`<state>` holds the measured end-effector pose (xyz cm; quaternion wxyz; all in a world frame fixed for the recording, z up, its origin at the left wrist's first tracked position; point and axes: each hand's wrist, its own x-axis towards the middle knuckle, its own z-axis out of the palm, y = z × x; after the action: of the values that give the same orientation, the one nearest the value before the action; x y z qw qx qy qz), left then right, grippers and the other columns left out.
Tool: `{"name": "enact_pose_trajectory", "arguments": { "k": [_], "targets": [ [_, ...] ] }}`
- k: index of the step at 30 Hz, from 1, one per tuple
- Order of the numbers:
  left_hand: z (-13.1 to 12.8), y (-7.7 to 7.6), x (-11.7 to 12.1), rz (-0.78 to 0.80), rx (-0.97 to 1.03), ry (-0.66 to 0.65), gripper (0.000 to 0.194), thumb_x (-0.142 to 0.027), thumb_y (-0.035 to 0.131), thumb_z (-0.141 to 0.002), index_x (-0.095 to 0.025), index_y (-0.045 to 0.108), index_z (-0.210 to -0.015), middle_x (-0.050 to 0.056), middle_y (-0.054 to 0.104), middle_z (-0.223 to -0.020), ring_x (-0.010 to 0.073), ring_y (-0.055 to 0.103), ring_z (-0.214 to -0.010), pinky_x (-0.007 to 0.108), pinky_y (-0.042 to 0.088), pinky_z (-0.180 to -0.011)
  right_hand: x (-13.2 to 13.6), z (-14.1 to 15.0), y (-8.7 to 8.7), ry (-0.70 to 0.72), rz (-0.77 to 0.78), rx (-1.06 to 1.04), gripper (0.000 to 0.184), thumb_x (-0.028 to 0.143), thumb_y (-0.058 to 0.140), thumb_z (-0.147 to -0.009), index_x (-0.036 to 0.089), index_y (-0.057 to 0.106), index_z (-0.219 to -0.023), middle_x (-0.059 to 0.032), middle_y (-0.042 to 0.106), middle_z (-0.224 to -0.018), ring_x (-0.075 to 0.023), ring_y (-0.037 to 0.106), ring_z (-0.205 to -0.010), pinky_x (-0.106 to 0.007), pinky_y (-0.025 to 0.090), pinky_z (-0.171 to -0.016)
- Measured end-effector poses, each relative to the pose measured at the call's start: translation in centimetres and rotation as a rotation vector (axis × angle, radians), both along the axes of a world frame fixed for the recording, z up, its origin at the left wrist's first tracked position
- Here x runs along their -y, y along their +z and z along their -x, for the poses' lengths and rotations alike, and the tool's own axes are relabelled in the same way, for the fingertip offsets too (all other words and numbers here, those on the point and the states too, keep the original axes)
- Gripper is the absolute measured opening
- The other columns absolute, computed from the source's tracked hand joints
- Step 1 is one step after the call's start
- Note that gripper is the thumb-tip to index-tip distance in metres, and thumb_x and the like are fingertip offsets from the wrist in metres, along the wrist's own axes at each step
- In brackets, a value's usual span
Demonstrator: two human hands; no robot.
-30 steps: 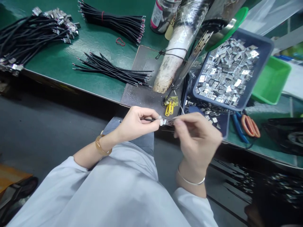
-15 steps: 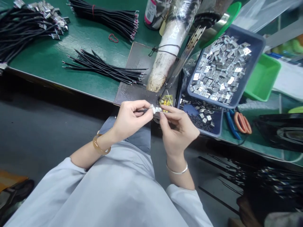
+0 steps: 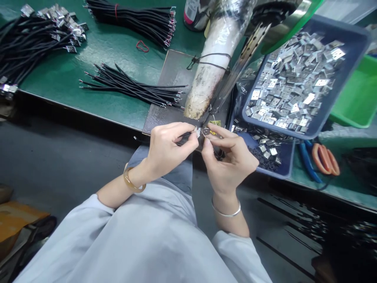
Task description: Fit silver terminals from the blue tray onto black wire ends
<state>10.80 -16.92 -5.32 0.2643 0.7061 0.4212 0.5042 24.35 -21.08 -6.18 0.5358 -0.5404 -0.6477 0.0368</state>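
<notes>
Over the bench's front edge, my left hand (image 3: 173,147) pinches a black cable (image 3: 185,135) between thumb and forefinger. At its end a small whitish, shiny piece (image 3: 198,132) sticks out past the fingertips; its exact shape is too small to tell. Facing it, my right hand (image 3: 229,157) is closed in a pinch at the thin wires (image 3: 204,135) by that end. Just behind the right fingertips lies a small yellow piece (image 3: 216,125). Cut black cables (image 3: 132,86) with stripped ends lie loose on the green bench, beyond my left hand.
A white duct pipe (image 3: 206,74) and a soldering iron (image 3: 232,86) slant down close above my hands. Right of them are a blue tray of metal connector shells (image 3: 294,78), a lower tray (image 3: 290,165) and orange-handled pliers (image 3: 325,158). Cable bundles (image 3: 132,19) lie at the back.
My hands have shifted slightly right in view, as has the bench. The white and metal piece between the fingertips has turned, and thin wires now show beside my right fingers.
</notes>
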Motion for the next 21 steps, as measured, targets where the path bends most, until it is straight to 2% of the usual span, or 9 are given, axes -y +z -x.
{"name": "enact_pose_trajectory", "arguments": {
  "k": [6,18,21],
  "targets": [
    [0.17,0.61,-0.24,-0.028,0.003,-0.007,0.015,-0.014,0.060,-0.083,-0.015,0.072,-0.075,0.001,0.071,-0.068,0.0070,0.057,-0.056,0.017,0.046,-0.055,-0.05,-0.01,0.79,-0.013,0.038,-0.001,0.010,0.013,0.067,-0.089,0.023,0.066,-0.087,-0.0062,0.078,-0.109,-0.0244,0.077,-0.098,-0.038,0.068,-0.080],
    [0.58,0.53,-0.20,0.063,-0.035,-0.059,0.015,-0.010,0.060,-0.081,-0.013,0.072,-0.071,-0.001,0.068,-0.063,0.0061,0.053,-0.054,0.017,0.041,-0.054,0.37,-0.21,0.66,0.024,0.057,0.032,0.012,0.011,0.068,-0.087,0.022,0.063,-0.085,-0.0049,0.079,-0.109,-0.0222,0.077,-0.098,-0.032,0.069,-0.077],
    [0.48,0.79,-0.33,0.052,-0.024,-0.057,0.015,-0.010,0.061,-0.080,-0.013,0.072,-0.072,0.000,0.069,-0.064,0.0062,0.054,-0.054,0.016,0.041,-0.053,0.24,-0.15,0.92,0.005,0.073,0.034,0.010,0.014,0.067,-0.088,0.022,0.063,-0.083,-0.0049,0.078,-0.110,-0.0233,0.077,-0.099,-0.035,0.069,-0.078]
  ]
}}
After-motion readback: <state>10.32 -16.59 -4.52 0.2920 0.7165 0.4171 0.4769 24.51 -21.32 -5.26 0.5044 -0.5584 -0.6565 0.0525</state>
